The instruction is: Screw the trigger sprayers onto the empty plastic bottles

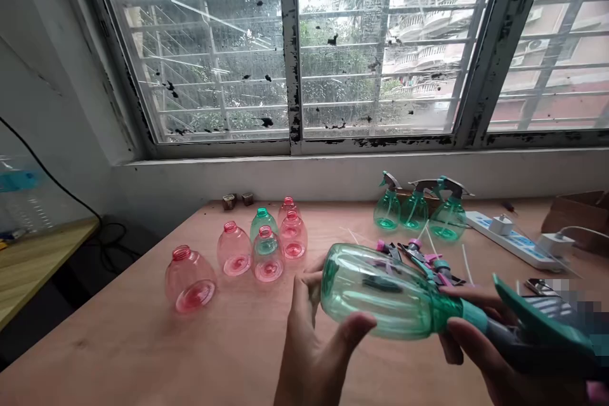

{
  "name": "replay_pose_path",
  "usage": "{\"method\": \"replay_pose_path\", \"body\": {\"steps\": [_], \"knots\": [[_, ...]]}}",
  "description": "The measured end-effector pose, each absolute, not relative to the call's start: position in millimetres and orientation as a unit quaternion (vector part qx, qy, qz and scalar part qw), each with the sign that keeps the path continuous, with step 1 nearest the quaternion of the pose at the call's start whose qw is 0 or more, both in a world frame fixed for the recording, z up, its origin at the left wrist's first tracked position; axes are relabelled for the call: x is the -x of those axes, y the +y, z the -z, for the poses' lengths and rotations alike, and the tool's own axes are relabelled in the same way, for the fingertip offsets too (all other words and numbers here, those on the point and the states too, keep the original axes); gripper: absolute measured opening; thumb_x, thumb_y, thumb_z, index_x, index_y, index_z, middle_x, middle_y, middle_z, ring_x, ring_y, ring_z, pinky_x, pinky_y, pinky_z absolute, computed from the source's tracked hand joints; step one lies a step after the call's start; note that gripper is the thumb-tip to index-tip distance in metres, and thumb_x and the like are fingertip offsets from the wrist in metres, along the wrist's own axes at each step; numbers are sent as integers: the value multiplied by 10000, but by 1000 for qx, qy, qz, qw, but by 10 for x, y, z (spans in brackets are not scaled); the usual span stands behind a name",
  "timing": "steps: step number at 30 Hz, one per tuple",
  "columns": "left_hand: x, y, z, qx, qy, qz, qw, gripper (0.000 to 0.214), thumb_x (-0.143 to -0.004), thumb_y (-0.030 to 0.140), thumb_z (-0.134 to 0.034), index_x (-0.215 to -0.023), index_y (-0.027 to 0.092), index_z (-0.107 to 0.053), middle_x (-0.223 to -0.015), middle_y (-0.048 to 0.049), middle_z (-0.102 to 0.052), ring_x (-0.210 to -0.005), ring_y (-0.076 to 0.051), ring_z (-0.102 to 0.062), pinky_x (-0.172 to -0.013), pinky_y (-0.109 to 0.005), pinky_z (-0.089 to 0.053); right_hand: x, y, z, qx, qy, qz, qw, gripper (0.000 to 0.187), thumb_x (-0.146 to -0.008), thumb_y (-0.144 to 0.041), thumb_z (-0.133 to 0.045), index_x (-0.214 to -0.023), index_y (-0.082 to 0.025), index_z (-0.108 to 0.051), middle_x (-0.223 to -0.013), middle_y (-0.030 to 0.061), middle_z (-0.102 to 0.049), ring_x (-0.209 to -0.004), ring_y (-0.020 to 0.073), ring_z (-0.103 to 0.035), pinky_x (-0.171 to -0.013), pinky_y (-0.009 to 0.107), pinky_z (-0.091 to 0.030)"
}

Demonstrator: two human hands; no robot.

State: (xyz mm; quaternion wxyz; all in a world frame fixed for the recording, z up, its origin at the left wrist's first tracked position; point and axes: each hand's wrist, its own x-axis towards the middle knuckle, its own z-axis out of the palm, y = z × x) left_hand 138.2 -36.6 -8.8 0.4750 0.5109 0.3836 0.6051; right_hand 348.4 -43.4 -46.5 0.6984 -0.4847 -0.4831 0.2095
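Two bare hands belong to the person. The left hand [311, 346], at six o'clock, has slim fingers [302, 297], smooth and gently rounded at the knuckles, and a stout thumb [352, 333] that swells at its base and ends in a blunt, rounded tip on the hand's two o'clock side. Its bare wrist is narrower than the palm and is cut off by the lower edge of the view. The right hand [495, 365], at four o'clock, is partly hidden and dim; a thick, round-ended thumb and slender fingers can be made out, its wrist too shadowed to read.
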Motion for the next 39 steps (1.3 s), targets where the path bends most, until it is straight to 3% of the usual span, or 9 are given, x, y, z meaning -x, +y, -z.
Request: {"method": "replay_pose_path", "body": {"steps": [4,9,13,16,22,25,29,32,39], "knots": [[-1338,-370,43,-567,392,-582,433,573,-868,557,-928,-1284,267,-662,-1454,-126,-731,-1466,-390,-615,-1275,-559,-426,-3546,-300,411,403,-479,-244,741,317,-839,-492,-942,-982,-235,-824,-537,-37,-640,-424,188,-599,-457,334,-495],[-1318,-383,28,-606,353,-575,421,705,-870,471,-956,-1433,301,-567,-1579,-113,-650,-1560,-346,-533,-1307,-539,-389,-3502,-227,347,319,-461,-290,776,254,-843,-405,-957,-949,-225,-812,-589,-46,-658,-389,154,-582,-441,296,-415],[-1433,-388,24,-558,310,-609,471,672,-889,554,-919,-1360,250,-549,-1480,-147,-713,-1479,-356,-620,-1214,-486,-500,-3403,-290,308,317,-465,-284,776,212,-889,-389,-923,-999,-238,-823,-610,-60,-658,-422,151,-602,-514,328,-453],[-1484,-359,69,-532,314,-633,466,591,-913,561,-895,-1290,237,-575,-1393,-139,-756,-1384,-350,-688,-1160,-485,-540,-3401,-242,368,315,-457,-277,784,241,-839,-373,-964,-969,-223,-829,-619,-50,-683,-407,146,-612,-482,311,-450],[-1340,-318,172,-590,376,-597,393,593,-947,389,-898,-1474,322,-635,-1599,-75,-648,-1619,-331,-470,-1359,-510,-326,-3367,-145,502,345,-399,-317,789,293,-823,-405,-977,-920,-195,-797,-581,-48,-662,-380,140,-591,-421,280,-434],[-1277,-318,208,-598,370,-578,414,687,-932,407,-911,-1536,331,-594,-1650,-65,-616,-1629,-325,-457,-1360,-469,-329,-3268,-218,486,362,-392,-315,785,246,-888,-387,-933,-957,-200,-789,-563,-56,-646,-414,128,-591,-461,267,-419],[-1286,-274,241,-544,373,-600,452,603,-944,543,-869,-1395,248,-598,-1442,-110,-742,-1439,-337,-641,-1200,-445,-497,-3241,-253,495,377,-469,-289,744,203,-931,-353,-889,-1033,-205,-795,-557,-46,-662,-451,157,-607,-494,300,-470],[-1298,-215,268,-540,371,-600,459,501,-968,547,-845,-1304,249,-623,-1346,-87,-776,-1340,-311,-696,-1141,-429,-524,-3334,-177,566,355,-517,-272,730,189,-946,-328,-883,-1076,-212,-809,-536,-47,-666,-436,166,-619,-488,306,-506],[-1238,-217,286,-632,367,-561,388,656,-975,419,-872,-1559,380,-574,-1609,-8,-641,-1574,-263,-503,-1333,-417,-338,-3454,-87,597,319,-470,-281,773,173,-914,-342,-929,-1008,-226,-842,-594,-33,-707,-398,153,-625,-450,284,-461]]}}
